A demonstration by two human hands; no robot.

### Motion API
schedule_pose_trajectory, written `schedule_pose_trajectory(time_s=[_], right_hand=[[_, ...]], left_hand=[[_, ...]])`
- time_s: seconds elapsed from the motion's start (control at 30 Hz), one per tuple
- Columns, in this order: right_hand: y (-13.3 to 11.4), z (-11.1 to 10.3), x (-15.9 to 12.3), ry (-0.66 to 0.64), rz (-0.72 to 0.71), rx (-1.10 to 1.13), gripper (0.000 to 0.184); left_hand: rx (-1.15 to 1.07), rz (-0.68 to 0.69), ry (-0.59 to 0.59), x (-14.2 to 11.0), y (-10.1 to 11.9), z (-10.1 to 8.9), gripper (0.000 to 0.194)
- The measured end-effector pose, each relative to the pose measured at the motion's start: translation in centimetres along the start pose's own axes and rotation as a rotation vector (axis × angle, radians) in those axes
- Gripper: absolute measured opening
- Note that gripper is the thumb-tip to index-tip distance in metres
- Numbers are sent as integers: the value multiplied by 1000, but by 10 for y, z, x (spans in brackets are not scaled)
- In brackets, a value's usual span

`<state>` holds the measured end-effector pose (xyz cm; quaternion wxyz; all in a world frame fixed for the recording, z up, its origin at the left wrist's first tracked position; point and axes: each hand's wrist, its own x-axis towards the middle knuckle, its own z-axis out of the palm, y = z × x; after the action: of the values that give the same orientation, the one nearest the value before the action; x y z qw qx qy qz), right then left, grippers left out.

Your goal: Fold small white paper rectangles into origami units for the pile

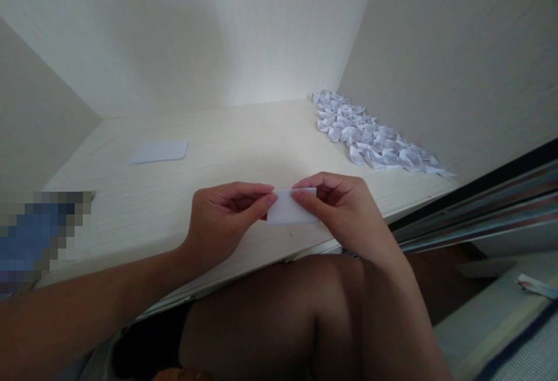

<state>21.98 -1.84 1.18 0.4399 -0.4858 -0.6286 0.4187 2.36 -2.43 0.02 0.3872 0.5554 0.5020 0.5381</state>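
Note:
A small white slip of paper (288, 209) is held between both hands just above the front part of a pale wooden shelf (226, 137). My left hand (226, 218) pinches its left end with thumb and forefinger. My right hand (344, 209) pinches its right end and upper edge, the fingers curled round it. The paper looks like a flat folded rectangle.
A heap of several small folded white paper pieces (375, 143) lies along the right wall of the shelf. A flat stack of white sheets (160, 151) lies at the far left. A blurred blue patch (39, 236) sits at the left edge. My knees are below the shelf edge.

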Motion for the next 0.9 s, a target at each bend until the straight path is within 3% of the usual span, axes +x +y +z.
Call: schedule_pose_trajectory(time_s=[0.33, 0.7, 0.9], right_hand=[[3, 4, 0, -94, 32, 31, 19], [0, 6, -1, -115, 3, -65, 18], [-2, 9, 0, -67, -61, -157, 15]], left_hand=[[8, 10, -27, -1, -1, -1, 7], [5, -7, -82, -1, -4, -2, 8], [-105, -83, -159, 4, -10, -2, 21]])
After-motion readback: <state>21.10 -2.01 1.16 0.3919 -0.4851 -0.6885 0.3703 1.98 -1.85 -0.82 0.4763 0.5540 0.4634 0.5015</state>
